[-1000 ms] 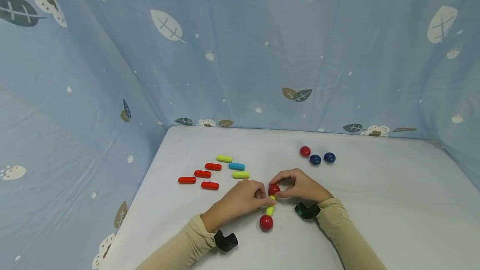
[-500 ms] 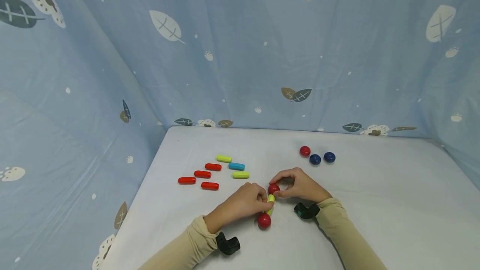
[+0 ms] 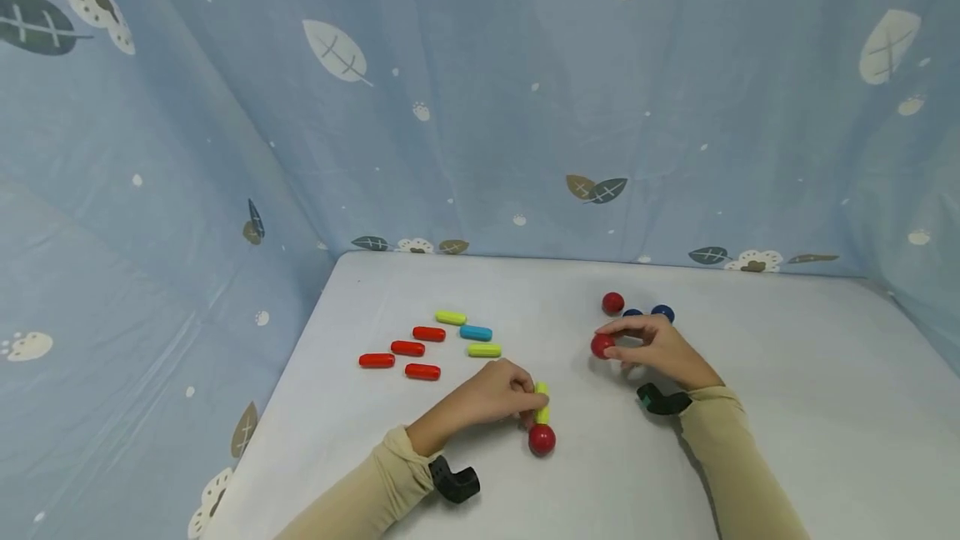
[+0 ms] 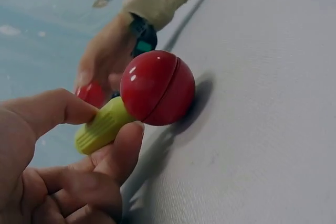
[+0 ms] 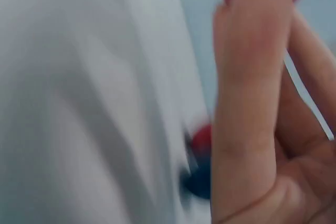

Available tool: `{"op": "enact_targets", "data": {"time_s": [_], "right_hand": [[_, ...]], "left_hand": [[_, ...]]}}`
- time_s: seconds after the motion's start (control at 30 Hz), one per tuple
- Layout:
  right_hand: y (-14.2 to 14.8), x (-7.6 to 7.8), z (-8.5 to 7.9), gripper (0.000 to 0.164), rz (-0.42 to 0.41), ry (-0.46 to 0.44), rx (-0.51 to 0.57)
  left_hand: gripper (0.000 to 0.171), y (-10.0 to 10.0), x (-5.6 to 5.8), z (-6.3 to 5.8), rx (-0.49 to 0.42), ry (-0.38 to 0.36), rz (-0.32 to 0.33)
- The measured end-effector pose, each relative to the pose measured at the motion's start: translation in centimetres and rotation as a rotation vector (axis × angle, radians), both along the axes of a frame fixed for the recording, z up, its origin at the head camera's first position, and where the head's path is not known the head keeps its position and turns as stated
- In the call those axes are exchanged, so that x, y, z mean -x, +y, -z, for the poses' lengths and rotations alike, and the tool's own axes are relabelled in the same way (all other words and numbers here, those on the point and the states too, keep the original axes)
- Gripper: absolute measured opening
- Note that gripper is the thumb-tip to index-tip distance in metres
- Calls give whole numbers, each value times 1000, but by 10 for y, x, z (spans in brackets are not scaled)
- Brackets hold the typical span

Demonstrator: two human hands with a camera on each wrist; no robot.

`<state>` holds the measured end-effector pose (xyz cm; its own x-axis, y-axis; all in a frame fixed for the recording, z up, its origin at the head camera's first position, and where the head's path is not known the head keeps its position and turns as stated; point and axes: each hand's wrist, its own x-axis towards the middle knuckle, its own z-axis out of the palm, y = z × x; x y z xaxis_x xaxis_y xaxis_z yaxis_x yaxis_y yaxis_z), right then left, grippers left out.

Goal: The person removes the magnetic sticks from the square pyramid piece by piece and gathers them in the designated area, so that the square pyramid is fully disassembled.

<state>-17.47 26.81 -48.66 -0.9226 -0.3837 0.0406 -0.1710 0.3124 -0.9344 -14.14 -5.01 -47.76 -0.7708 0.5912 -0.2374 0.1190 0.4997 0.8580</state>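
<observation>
My left hand [image 3: 487, 397] pinches a short yellow-green rod [image 4: 105, 127] between thumb and finger. A glossy red ball [image 4: 157, 87] with a seam around it sits on the rod's near end; the other end is bare. Further right and farther back, my right hand [image 3: 663, 348] grips a second red ball [image 3: 602, 347] with thumb and fingertips, apart from the rod. In the right wrist view, the thumb covers most of that ball.
Several red rods [image 3: 407, 348], two more yellow-green rods [image 3: 484, 350] and a blue rod [image 3: 476, 332] lie to the left on the white table [image 3: 787, 407]. Behind my right hand are a red ball [image 3: 612, 302] and two dark blue balls [image 3: 663, 312], one partly hidden.
My right hand has moved away to the right and back, carrying the red ball off the rod's far end. My left hand stays nearly in place with the rod and the other ball.
</observation>
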Motion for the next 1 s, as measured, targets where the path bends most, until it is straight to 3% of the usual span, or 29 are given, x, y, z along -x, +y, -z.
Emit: {"op": "enact_targets", "data": {"time_s": [0.2,0.4,0.5,0.73,1.0], "right_hand": [[57,-8,-4,36,193,-23,-14],[97,-17,4,40,436,-25,-86],[107,-18,9,43,515,-10,-125],[107,-16,14,52,539,6,-225],[106,-15,14,57,511,-19,-231]], "left_hand": [[22,-4,6,1,-90,-139,3],[15,-6,9,1,-137,-192,15],[14,-7,9,2,-139,-201,20],[11,-8,10,4,-152,-212,26],[10,-9,10,4,-160,-225,26]]}}
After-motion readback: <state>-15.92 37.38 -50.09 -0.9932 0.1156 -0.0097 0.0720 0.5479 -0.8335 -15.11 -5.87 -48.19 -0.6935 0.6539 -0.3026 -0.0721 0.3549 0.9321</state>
